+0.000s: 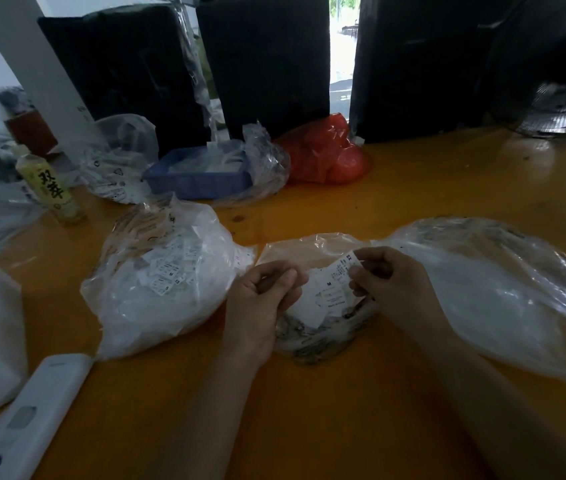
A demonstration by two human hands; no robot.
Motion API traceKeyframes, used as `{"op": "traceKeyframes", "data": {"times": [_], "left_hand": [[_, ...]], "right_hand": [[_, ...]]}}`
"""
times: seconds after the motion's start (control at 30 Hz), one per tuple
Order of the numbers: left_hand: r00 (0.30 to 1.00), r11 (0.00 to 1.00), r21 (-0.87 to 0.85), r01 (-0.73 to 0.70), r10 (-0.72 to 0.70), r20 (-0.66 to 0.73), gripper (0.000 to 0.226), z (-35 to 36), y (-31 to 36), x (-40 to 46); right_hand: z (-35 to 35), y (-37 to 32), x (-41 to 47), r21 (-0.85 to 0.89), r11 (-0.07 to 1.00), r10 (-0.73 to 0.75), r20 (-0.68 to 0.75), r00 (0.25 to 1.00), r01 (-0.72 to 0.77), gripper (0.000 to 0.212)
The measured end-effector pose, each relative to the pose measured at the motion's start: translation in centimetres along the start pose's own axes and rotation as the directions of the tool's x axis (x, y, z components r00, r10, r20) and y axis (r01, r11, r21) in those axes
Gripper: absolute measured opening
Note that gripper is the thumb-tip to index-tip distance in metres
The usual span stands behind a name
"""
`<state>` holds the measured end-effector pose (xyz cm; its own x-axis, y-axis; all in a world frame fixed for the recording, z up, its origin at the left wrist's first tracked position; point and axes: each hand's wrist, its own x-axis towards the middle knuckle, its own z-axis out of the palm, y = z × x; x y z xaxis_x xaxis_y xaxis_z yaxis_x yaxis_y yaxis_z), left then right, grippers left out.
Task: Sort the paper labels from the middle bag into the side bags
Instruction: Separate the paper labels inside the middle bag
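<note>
While pinched, white label (345, 268) (marked XS) curls upward.

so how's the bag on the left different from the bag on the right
The left bag bulges into a tall heap, and printed paper labels with size letters show through its plastic. The right bag lies flatter and wider, and its contents read only as a white blur, with no print I can make out. The left bag sits beside the left hand, the right bag behind the right hand. Both are clear plastic bags on the orange table.

white label (345, 268) raised over open middle bag (312, 249), fuller side bags (157, 271) flanking
</note>
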<state>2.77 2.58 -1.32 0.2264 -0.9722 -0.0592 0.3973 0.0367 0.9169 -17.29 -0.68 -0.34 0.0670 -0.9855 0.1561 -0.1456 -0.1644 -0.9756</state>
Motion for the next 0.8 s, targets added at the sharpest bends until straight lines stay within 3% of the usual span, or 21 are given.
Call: {"op": "traceKeyframes", "data": {"times": [0.17,0.3,0.43,0.63,0.8], "left_hand": [[1.0,0.997,-0.074,-0.002,0.003,0.012,0.025,0.1,-0.2,0.1],[0.999,0.999,-0.045,-0.028,0.03,0.037,0.027,0.0,-0.5,0.2],[0.999,1.0,-0.026,-0.014,0.015,0.035,0.034,0.1,-0.5,0.2],[0.998,1.0,0.002,0.004,-0.004,0.06,0.03,0.2,-0.4,0.0],[0.995,0.998,0.066,-0.011,0.004,0.097,0.03,0.3,-0.5,-0.1]], "right_hand": [[0.0,0.2,0.0,-0.034,0.999,-0.018,0.02,1.0,0.019,0.002],[0.2,0.0,0.1,0.036,0.999,0.014,-0.003,1.0,-0.014,0.009],[0.0,0.0,-0.2,-0.038,0.999,-0.034,-0.041,0.999,0.032,0.015],[0.0,-0.8,-0.5,0.002,0.995,-0.104,-0.022,0.994,0.104,0.006],[0.3,-0.7,-0.7,-0.145,0.974,-0.172,0.041,0.984,0.176,0.018]]}}
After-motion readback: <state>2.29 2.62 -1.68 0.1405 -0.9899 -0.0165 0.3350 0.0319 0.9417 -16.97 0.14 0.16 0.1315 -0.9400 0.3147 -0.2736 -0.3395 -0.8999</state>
